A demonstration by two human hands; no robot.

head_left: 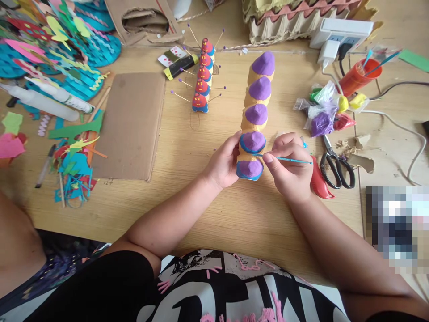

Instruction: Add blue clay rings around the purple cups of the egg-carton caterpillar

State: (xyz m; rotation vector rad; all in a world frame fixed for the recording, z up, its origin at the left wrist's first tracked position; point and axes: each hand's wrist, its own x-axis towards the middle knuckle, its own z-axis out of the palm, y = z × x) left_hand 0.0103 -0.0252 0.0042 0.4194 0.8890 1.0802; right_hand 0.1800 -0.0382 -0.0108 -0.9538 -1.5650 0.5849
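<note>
My left hand (221, 164) is closed on the near left side of an egg-carton strip (255, 120). The strip has several yellow humps topped with purple caps; the two nearest caps have blue around their lower edges. Pinched in my right hand (288, 166) is a thin blue paintbrush (295, 160), its tip touching the strip between the two nearest humps. Farther back and left stands a finished-looking egg-carton caterpillar (203, 76) with red smiling humps, blue edges and purple-tipped sticks along its sides.
A cardboard sheet (130, 127) and colourful paper scraps (75, 163) lie to the left. At right are black-handled scissors (335, 167), bagged coloured clay (321, 124), an orange cup (358, 78) with blue sticks, and a power strip (342, 33). Egg cartons (288, 24) stand at the back.
</note>
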